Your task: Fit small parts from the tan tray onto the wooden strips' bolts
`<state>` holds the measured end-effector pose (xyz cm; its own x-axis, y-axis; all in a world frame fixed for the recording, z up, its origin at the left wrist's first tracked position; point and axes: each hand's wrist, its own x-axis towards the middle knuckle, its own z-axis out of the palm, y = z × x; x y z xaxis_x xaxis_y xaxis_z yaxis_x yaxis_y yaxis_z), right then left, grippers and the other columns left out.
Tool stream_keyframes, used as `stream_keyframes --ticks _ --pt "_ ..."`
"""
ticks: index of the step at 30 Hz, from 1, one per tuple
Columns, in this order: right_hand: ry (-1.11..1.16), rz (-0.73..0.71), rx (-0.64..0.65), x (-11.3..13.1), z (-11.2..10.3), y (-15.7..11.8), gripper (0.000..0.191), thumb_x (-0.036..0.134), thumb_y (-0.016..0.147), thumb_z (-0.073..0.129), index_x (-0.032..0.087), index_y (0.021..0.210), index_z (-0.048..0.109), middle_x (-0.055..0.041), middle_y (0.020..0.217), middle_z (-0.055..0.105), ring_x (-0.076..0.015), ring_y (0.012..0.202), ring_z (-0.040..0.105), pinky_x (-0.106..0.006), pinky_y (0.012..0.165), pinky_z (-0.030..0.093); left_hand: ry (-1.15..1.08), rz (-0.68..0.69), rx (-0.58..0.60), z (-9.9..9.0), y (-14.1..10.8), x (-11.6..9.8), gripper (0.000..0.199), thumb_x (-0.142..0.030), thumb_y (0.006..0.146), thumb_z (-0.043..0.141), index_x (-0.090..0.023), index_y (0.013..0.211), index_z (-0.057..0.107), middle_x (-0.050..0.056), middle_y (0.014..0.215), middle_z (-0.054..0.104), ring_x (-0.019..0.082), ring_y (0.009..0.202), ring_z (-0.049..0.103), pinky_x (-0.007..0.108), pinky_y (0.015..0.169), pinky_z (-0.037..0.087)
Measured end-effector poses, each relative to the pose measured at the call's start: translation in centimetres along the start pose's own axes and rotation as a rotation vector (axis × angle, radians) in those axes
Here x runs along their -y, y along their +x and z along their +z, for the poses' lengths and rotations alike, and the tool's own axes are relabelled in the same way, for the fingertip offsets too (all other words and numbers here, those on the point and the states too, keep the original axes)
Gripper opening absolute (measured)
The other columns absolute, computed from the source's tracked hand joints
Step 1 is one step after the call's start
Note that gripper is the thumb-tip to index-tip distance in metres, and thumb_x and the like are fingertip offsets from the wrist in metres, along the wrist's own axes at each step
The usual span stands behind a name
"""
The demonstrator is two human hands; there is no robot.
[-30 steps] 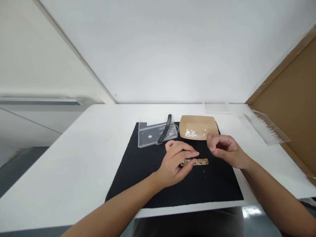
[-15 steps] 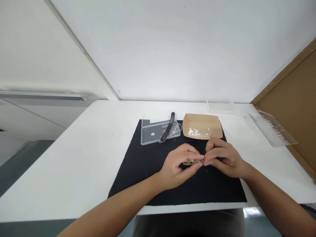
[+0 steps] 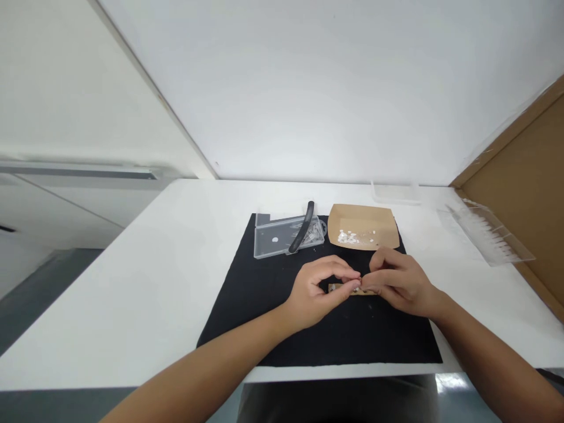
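Left hand (image 3: 314, 292) and right hand (image 3: 405, 286) at brown strip (image 3: 337, 286); each grip's closure indeterminable; work seemingly unfinished, white flakes (image 3: 348, 237) in paperboard tray (image 3: 361, 217).

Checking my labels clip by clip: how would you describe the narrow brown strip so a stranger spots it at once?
On the white table, find the black mat. Over it, partly hidden by the left hand and right hand, is the brown strip. Unlike the wider brown tray beyond, it is narrow, with small pieces along it.
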<state>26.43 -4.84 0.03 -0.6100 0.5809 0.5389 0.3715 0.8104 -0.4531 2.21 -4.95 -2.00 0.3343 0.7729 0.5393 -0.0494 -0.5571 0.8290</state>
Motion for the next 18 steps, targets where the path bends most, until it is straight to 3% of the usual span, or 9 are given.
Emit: stream_keyframes --ticks 6,18 --pt "-0.023 -0.019 -0.009 0.01 0.16 0.02 0.015 0.019 0.102 0.067 0.027 0.112 0.075 -0.0008 0.089 0.057 -0.0102 0.068 0.055 -0.023 0.059 0.046 0.107 0.09 -0.033 0.0 0.01 -0.09 0.007 -0.015 0.094 0.077 -0.017 0.099 0.081 0.008 0.089 0.077 0.012 0.069 0.068 0.024 0.063 0.057" --pt "-0.011 -0.021 -0.019 -0.02 0.4 0.0 0.016 0.017 0.099 0.071 0.026 0.112 0.072 -0.0024 0.096 0.06 -0.0106 0.072 0.06 -0.024 0.063 0.049 -0.024 -0.09 -0.092 0.71 -0.35 -0.08 0.004 -0.019 0.093 0.076 -0.016 0.096 0.078 0.006 0.088 0.074 0.006 0.056 0.058 0.02 0.054 0.05"
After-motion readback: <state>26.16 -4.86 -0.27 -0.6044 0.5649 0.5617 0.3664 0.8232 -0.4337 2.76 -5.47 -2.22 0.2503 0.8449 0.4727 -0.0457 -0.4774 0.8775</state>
